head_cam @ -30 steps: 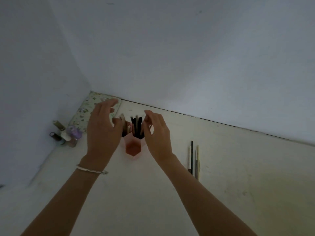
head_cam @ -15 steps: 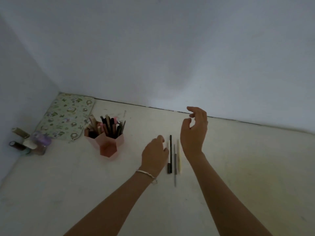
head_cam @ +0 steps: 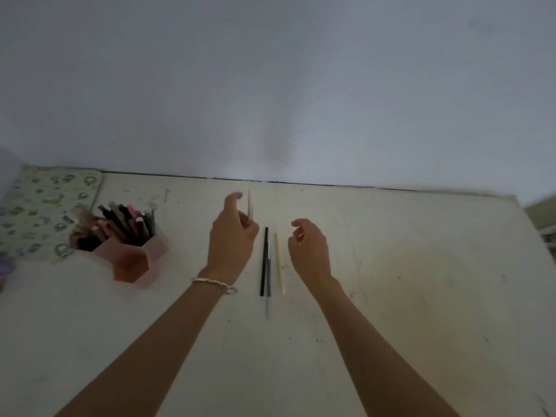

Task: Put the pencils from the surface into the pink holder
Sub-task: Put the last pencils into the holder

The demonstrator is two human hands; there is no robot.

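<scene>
Pencils [head_cam: 264, 260]: we see three between our hands; left hand [head_cam: 231, 245] grips a fourth [head_cam: 249, 206], right hand [head_cam: 310, 251] loosely curled, empty.

head cam | faces forward-down | near surface [head_cam: 391, 296] | single view

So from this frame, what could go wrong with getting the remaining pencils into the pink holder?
The pink holder already looks crowded with pens, so the pale pencil pinched in the left hand may catch on their tips or tip the holder.

The black pencil, grey pencil and cream pencil lie close together between the hands; picking one could roll its neighbours.

The right hand looks empty and loosely curled beside them, and could nudge the cream pencil.
</scene>
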